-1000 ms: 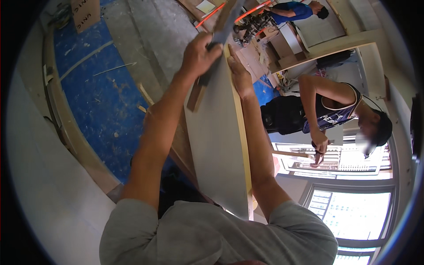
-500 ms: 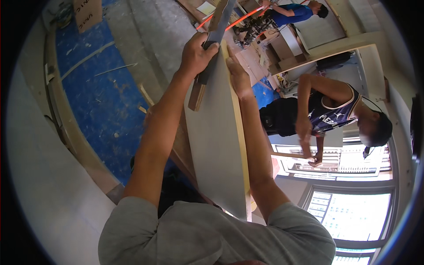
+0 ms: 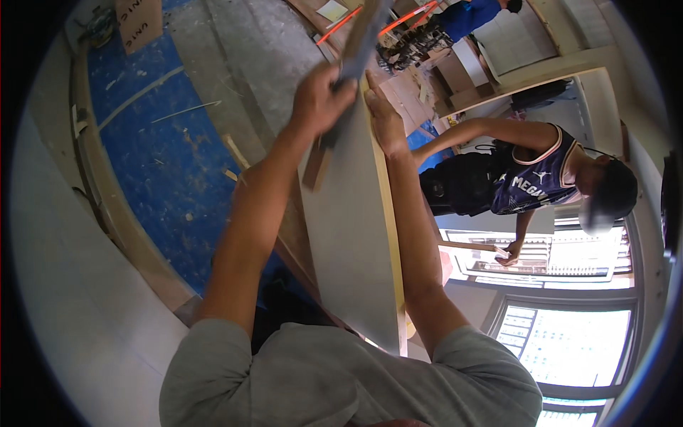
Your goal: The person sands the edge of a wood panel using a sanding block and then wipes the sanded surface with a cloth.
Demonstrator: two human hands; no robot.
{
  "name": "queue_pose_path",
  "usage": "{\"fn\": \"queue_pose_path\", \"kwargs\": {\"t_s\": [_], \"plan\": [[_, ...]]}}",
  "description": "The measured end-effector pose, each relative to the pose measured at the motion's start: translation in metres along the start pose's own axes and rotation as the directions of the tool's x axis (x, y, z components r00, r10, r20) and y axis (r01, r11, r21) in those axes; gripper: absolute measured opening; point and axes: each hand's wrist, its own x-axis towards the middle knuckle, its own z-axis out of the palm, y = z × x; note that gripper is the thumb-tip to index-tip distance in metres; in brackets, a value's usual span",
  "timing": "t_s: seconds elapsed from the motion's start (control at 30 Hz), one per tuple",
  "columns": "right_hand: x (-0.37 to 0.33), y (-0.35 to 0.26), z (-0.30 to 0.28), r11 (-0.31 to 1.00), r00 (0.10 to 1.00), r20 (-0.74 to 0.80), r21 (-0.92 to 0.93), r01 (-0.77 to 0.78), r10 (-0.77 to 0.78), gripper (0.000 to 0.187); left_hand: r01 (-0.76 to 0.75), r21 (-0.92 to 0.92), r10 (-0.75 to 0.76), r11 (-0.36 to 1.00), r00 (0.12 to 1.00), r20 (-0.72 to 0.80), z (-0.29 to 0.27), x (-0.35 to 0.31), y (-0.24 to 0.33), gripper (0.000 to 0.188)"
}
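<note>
A long white board (image 3: pixel 348 256) with a pale yellow edge stretches away from my chest between my forearms. My left hand (image 3: pixel 320 103) is closed round a long, narrow strip (image 3: pixel 318 169), dark grey with a brown wooden end, which lies slantwise at the board's far end. Motion blurs the strip, so its exact kind cannot be made out. On the board's right edge, my right hand (image 3: pixel 386 124) grips near the far end, its fingertips coming over the edge.
To the right a co-worker (image 3: pixel 530 171) holds a thin wooden stick (image 3: pixel 469 246). Another person (image 3: pixel 469 21) stands farther off by orange bars. Blue sheeting (image 3: pixel 156 171) with scraps covers the floor at left, near a cardboard piece (image 3: pixel 140 25). Windows (image 3: pixel 562 341) are at lower right.
My left hand and the strip have shifted slightly toward me. My right hand stays on the board's edge. The nearer co-worker has moved one hand away from the stick, toward the board.
</note>
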Motion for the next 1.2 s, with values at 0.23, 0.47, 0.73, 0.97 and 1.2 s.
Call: {"fn": "queue_pose_path", "kwargs": {"t_s": [0.23, 0.47, 0.73, 0.97, 1.2], "plan": [[-0.012, 0.005, -0.035, 0.913, 0.991, 0.129, -0.408, 0.026, 0.029, 0.046, -0.059, -0.093, 0.063, 0.994, 0.997, 0.042, 0.016, -0.073, 0.017, 0.019], [-0.008, -0.044, -0.007, 0.953, 0.957, 0.280, 0.261, -0.152, 0.076, 0.059, 0.267, -0.110, -0.279, 0.957, 0.953, -0.121, -0.006, 0.013, -0.047, 0.028], [-0.037, -0.058, -0.023, 0.985, 0.962, 0.234, 0.062, -0.163, 0.144, 0.068, 0.537, -0.812, -0.757, 0.231, 0.623, 0.197, -0.015, -0.145, 0.024, 0.036], [-0.081, -0.075, -0.023, 0.992, 0.967, 0.222, -0.029, -0.123, 0.126, 0.077, 0.461, -0.845, -0.724, 0.270, 0.676, 0.137, -0.006, -0.157, 0.026, 0.033], [-0.078, -0.093, -0.010, 0.980, 0.971, 0.168, -0.133, -0.148, 0.170, 0.061, 0.432, -0.873, -0.735, 0.228, 0.664, 0.136, -0.008, -0.161, 0.020, 0.031]]}}
